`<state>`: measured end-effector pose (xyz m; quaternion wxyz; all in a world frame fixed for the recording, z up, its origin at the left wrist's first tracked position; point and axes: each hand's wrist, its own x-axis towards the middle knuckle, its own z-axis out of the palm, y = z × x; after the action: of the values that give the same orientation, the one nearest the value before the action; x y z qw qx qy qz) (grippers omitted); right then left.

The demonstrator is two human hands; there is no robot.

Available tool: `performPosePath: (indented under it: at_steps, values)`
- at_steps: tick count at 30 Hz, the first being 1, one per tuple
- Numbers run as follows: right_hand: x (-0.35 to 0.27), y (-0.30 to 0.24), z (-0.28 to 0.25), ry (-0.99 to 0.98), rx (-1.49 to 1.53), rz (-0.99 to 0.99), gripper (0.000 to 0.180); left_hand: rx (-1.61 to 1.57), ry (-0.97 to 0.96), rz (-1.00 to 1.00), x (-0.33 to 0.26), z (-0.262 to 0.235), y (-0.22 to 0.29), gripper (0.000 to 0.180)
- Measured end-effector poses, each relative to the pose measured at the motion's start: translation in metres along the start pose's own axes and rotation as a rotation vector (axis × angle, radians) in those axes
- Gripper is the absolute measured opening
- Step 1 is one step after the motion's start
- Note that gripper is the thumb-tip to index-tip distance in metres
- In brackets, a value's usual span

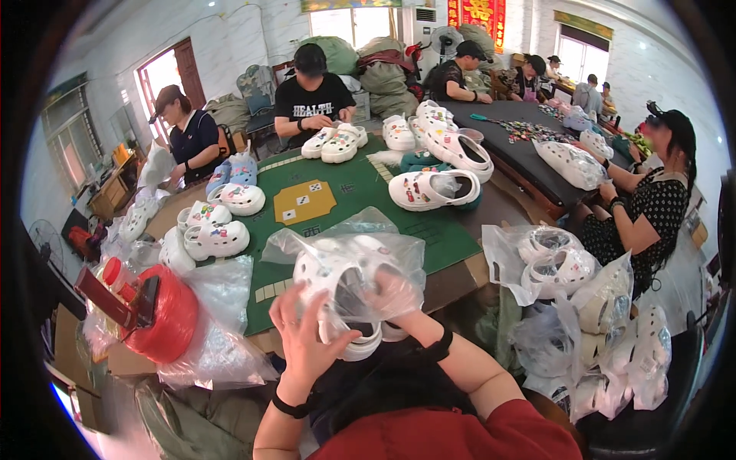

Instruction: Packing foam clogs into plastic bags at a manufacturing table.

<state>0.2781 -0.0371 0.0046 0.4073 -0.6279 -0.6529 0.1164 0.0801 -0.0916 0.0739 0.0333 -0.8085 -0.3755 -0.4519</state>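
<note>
a pair of white foam clogs (325, 280) is held up between the two hands, directly in front of the body and over the near edge of the green mat (368, 203). the long axis runs roughly away from the body: the rounded heels are turned toward the red-sleeved person, and the toes appear to be pointed out toward the mat, a little to the left. a clear plastic bag (402, 253) is draped over the toes and uppers, with its crumpled edges spread past both sides, while the near heel is left uncovered.

the left flank is taken by the left hand (303, 330), which lies outside the film. its fingers are splayed along the side of the nearer clog and its thumb is pressed at the heel, so that this shoe is gripped between them. the right flank is met by the right hand (399, 295), set slightly farther out and seen through the plastic. whether film, shoe or both are pinched there cannot be told. the uncovered heel is thus nearer to the left hand, and the covered right side to the right one.

beyond, a charm-studded white clog (418, 192) is set on the mat. at the left, a spool of red twine (170, 318) is placed; at the right, bagged clogs (563, 272) are gathered.
</note>
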Motion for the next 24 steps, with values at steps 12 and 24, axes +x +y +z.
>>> performPosePath:
  at_steps: [12,24]
  values:
    - [0.003,0.004,0.007,0.040,-0.095,-0.057,0.035,-0.265,-0.011,-0.297,-0.058,0.017,-0.022,0.038]
    - [0.022,-0.013,0.029,0.152,-0.049,-0.141,0.034,-0.528,-0.195,-0.560,-0.087,-0.014,-0.027,0.033]
